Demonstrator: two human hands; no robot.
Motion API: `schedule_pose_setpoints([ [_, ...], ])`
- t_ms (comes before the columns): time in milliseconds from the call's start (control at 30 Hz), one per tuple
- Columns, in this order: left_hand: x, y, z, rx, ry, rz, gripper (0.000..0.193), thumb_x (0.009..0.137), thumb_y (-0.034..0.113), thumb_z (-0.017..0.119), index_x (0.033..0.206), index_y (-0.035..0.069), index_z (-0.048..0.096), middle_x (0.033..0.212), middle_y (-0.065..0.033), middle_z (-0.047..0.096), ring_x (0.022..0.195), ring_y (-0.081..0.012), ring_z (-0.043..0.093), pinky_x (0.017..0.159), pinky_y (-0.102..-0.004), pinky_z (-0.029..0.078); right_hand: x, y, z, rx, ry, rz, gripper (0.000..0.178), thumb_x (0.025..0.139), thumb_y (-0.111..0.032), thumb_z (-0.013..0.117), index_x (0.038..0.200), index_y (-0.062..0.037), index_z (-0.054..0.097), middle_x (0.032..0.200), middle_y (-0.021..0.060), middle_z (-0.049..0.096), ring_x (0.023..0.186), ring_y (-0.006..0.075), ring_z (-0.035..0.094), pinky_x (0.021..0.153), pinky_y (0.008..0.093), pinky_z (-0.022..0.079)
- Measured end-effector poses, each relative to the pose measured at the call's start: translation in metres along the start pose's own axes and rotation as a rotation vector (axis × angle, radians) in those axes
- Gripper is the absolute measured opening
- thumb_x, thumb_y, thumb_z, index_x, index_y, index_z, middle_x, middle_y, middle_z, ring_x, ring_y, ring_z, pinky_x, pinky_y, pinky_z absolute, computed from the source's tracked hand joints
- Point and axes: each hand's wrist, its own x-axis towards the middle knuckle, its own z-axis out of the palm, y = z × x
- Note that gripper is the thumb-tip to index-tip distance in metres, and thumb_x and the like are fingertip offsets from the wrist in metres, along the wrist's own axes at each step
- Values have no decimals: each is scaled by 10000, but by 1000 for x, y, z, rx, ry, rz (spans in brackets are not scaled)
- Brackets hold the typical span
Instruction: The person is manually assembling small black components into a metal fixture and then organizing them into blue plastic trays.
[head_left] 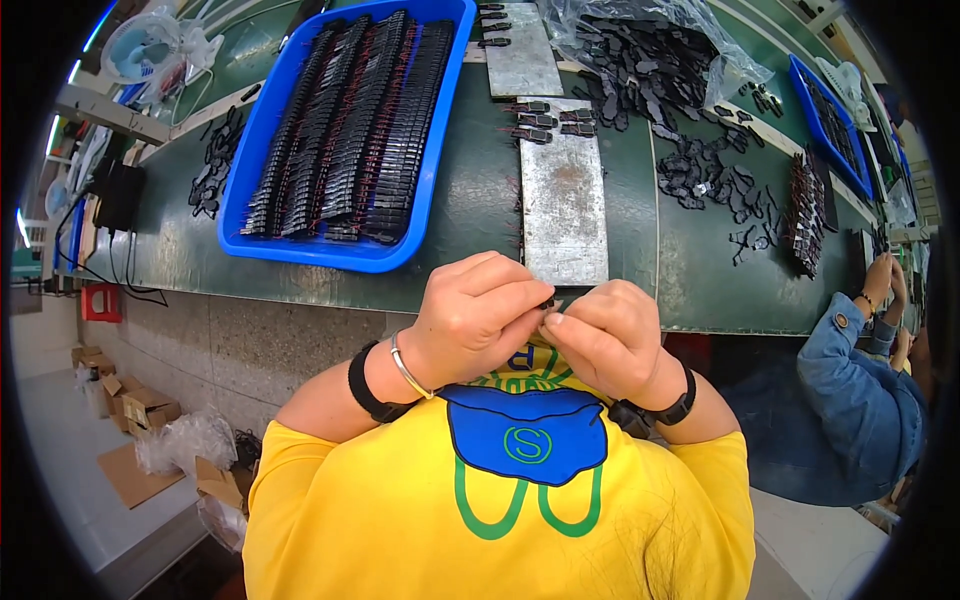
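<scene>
My left hand (472,312) pinches a small black plastic piece (547,303) between thumb and fingertips, just off the table's front edge. Against it my right hand (612,336) is closed too, its thumb and forefinger pressed together. What the right fingers grip is hidden. Right beyond my hands a scuffed metal plate (566,215) lies on the green table. Several small black assemblies (535,121) rest at its far end, and thin red wires show along its left edge.
A blue tray (325,254) at left holds rows of black parts with red wires. Loose black pieces (705,178) lie at right, below a plastic bag (740,72) of more. Another pile (215,165) sits far left. A co-worker's denim sleeve (850,375) is at right.
</scene>
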Motion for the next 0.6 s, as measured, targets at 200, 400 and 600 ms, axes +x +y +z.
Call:
schedule_pose_setpoints([
  [200,-9,-4,-9,-568,-7,-353,167,719,-11,743,874,30,696,824,-67,634,728,-174,609,631,-268,480,2,-2,-7,271,66,364,339,712,-11,755,1018,-2,610,859,106,604,647,239,574,565,309,467],
  [400,-21,-17,-2,-936,2,-450,162,775,1,741,931,27,707,894,-63,645,841,-129,599,729,-244,464,5,-1,4,392,7,420,291,716,1,747,979,12,621,869,134,644,661,256,620,598,312,507],
  [600,-23,-18,-1,-913,-25,-391,200,761,25,758,952,33,699,925,-71,641,858,-153,604,745,-257,474,2,3,8,304,19,239,258,719,16,732,951,16,621,795,125,645,615,267,628,550,311,501],
])
